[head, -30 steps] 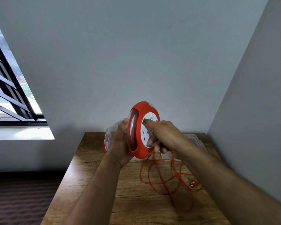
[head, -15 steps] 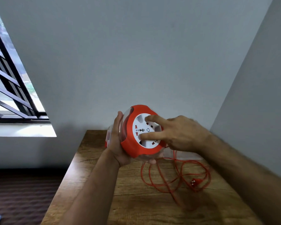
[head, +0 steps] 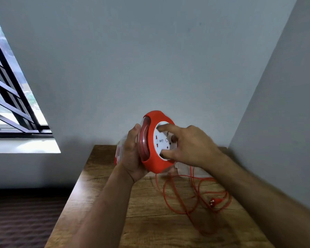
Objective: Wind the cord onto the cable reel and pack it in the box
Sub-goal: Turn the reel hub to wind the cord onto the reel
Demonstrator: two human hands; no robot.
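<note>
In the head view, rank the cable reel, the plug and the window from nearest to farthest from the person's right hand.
1. cable reel: touching the right hand, on its left.
2. plug: on the table, below the hand.
3. window: far left, on the side wall.

Left hand raised, fingers wrapped in a grip, thumb upright. Right hand beside it, fingers spread, fingertips pressing forward.

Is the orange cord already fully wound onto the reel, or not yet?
Not yet. Some turns show inside the reel, but several loops of cord and the plug lie on the table.
</note>
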